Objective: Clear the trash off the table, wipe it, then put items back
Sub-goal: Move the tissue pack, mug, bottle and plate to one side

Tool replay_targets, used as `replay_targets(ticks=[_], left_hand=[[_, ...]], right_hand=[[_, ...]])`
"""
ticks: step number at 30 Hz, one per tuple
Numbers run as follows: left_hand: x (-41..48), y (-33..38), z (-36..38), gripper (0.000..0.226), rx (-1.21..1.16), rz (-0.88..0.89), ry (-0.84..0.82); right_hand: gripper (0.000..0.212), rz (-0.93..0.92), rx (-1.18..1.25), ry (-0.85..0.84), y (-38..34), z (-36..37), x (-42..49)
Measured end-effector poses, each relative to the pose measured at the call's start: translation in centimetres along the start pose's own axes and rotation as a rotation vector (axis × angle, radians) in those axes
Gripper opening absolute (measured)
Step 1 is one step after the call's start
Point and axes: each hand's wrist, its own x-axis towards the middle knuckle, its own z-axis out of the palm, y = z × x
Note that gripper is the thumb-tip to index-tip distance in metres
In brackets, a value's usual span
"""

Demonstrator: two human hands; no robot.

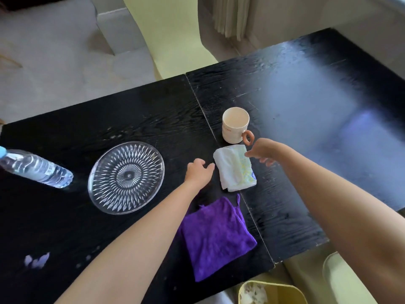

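Where the black wood-grain worktop (153, 110) ends nearest the camera, a pale yellow waste bin (293, 290) holding crumpled paper is seen below its edge. Just beyond, a folded purple microfibre cloth (217, 240) is laid flat. Farther on, a soft white tissue pack with a yellow-and-blue printed side (234, 170) is flanked by both hands: the left hand (199, 172) is held just beside its left edge, fingers loosely curled on nothing; the right hand (264, 152) is held at its far right corner, fingers loosely spread, contact uncertain. Leftward, a clear cut-glass round plate (126, 177) and a toppled clear plastic water bottle (37, 167) are seen. Farthest, a cream mug with an orange ring handle (234, 128) is stood upright.
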Motion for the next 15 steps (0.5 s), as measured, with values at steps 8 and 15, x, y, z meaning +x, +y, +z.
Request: replay_targets(ticks=[8, 15], left_hand=[[-2.0, -4.3, -10.1, 0.046, 0.15, -0.092, -0.267], [-3.5, -11.1, -17.8, 0.053, 0.094, -0.176, -0.329]], right_hand=[[0.051, -0.051, -0.5, -0.114, -8.6, 0.9, -5.0], [0.061, -0.216, -0.544, -0.26, -17.6, 5.6, -6.4]])
